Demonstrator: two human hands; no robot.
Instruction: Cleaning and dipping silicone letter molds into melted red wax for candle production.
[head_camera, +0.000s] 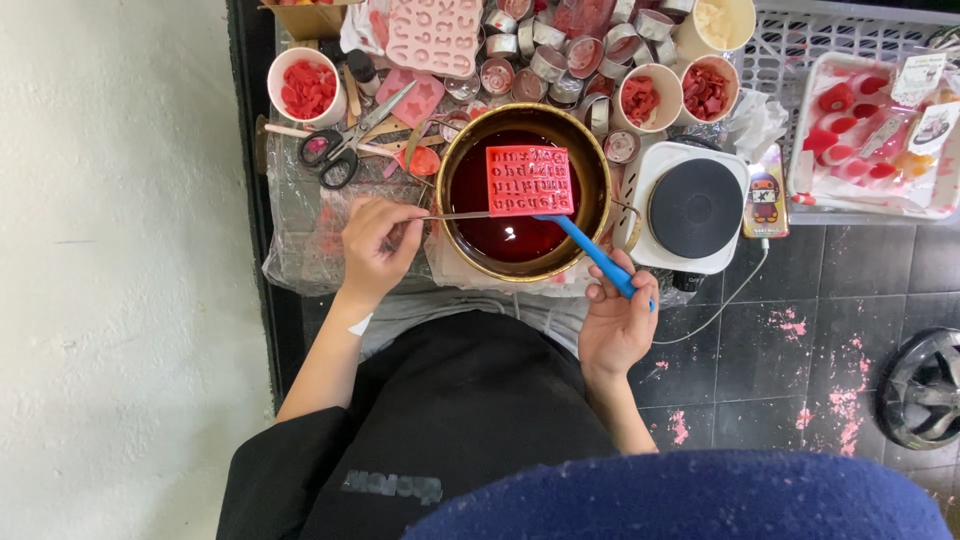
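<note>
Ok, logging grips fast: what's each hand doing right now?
Left hand: closed on thin metal tool.
Right hand: closed on blue handle.

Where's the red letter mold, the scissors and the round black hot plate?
red letter mold (529, 180), head view, middle of its top face
scissors (340, 150), head view, near the pivot
round black hot plate (695, 207), head view, centre of the disc

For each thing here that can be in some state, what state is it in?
Pot: holds dark red liquid.
Red letter mould: held over the pot on the blue-handled tool.
Scissors: lying partly open.
Hot plate: bare, nothing on it.
Left hand: gripping a thin metal tool.
Right hand: gripping the blue handle.
</note>
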